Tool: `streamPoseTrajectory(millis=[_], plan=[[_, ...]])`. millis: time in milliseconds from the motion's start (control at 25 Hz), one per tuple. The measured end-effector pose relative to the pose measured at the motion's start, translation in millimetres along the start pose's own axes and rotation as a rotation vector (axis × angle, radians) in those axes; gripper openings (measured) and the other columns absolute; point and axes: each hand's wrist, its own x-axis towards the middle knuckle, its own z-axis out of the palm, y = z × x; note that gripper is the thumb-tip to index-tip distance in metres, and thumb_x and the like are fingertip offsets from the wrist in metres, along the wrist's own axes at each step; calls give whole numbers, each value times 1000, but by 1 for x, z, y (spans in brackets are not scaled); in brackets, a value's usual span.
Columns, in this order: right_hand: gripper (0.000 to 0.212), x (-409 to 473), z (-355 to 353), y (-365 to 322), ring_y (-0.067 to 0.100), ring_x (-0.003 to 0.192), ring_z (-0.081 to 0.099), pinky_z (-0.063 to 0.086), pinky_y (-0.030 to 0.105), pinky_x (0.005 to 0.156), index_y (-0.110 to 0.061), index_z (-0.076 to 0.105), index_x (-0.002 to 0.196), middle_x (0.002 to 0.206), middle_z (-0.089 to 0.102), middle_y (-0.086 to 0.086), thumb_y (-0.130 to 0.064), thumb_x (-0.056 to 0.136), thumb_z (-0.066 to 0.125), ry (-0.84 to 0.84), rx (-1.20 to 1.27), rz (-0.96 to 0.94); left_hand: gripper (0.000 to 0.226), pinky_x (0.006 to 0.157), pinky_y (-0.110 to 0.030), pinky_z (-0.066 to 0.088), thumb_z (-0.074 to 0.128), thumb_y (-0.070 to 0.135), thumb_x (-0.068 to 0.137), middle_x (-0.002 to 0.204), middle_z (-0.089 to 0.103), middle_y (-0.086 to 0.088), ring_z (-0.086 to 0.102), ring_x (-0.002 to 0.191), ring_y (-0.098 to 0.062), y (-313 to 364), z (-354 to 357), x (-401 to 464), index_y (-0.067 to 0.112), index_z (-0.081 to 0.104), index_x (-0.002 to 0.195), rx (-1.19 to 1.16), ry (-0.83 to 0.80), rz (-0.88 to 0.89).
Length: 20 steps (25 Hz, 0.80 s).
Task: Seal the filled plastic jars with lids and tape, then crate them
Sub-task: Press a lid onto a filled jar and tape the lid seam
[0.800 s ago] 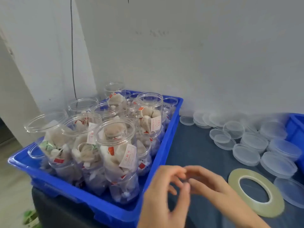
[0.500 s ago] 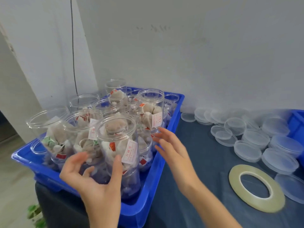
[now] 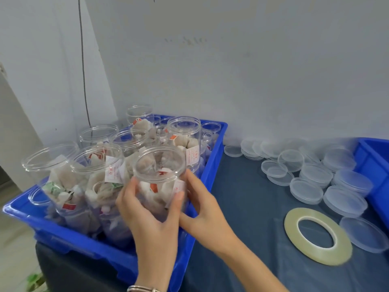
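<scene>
Here the left hand (image 3: pixel 151 209) wraps around the near side of a clear filled jar (image 3: pixel 161 178), thumb on one flank and fingers curled on the other, gripping it at the front of the blue crate (image 3: pixel 212 165). The right hand (image 3: pixel 202 205) presses its fingers against the far right side of the same jar, its thumb tucked toward the base, so the jar sits clamped between both palms. The jar's mouth is open and has no lid; pale sachets with red and white tags show through its wall. Just left of the left hand, and beyond it, more open jars (image 3: pixel 99 165) of the same kind stand packed together in the crate. A metal bracelet (image 3: pixel 143 289) circles the left wrist at the bottom edge. To the right of the right hand, well apart on the dark blue table cover (image 3: pixel 242 207), lies a flat roll of clear tape (image 3: pixel 317 236). Beyond the tape, clear lids (image 3: pixel 306 191) lie scattered and stacked toward the wall, and a second blue crate (image 3: pixel 376 157) shows at the far right edge
</scene>
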Motion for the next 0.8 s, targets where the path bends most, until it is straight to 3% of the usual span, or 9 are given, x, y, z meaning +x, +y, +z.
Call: streamPoseTrajectory(millis=[200,360,480,560,680,800], plan=[[62,-35,-59,1,15,125,52,43,34,104,-21,43,138,134,56,-3,-5,82,65,161,33,-94,83,109,-43,31,74,41,73,139,32,-10,30,133,-22,14,56,-36,13,30,138,6,-128,176],[60,-70,-94,30,14,125,53,43,29,103,-21,44,135,133,58,-5,4,84,63,259,12,5,83,108,-39,35,82,23,73,140,32,-2,32,133,-11,-4,94,-76,11,33,138,-83,-335,57],[65,-87,-102,61,13,125,52,43,33,104,-19,44,136,134,57,-5,8,82,66,339,-29,129,89,94,-16,45,85,21,69,135,43,6,47,120,3,-23,103,-91,37,25,133,-189,-506,-122],[68,-94,-103,77,13,125,52,45,36,103,-16,44,137,135,55,-2,10,78,67,401,-57,184,97,90,-21,50,89,17,61,128,47,6,54,113,-3,-34,111,-96,43,22,126,-195,-590,-207],[66,-103,-106,92,11,125,51,44,38,103,-16,45,135,133,55,-2,11,78,64,472,-127,202,105,97,-37,49,93,16,52,128,47,0,53,116,-14,-44,124,-103,30,24,131,-182,-622,-220],[68,-113,-120,93,7,127,48,42,30,104,-26,45,132,135,53,-7,16,80,56,435,-193,199,106,101,-40,45,93,17,50,130,45,10,50,120,-11,-50,138,-107,28,28,134,-191,-630,-216]])
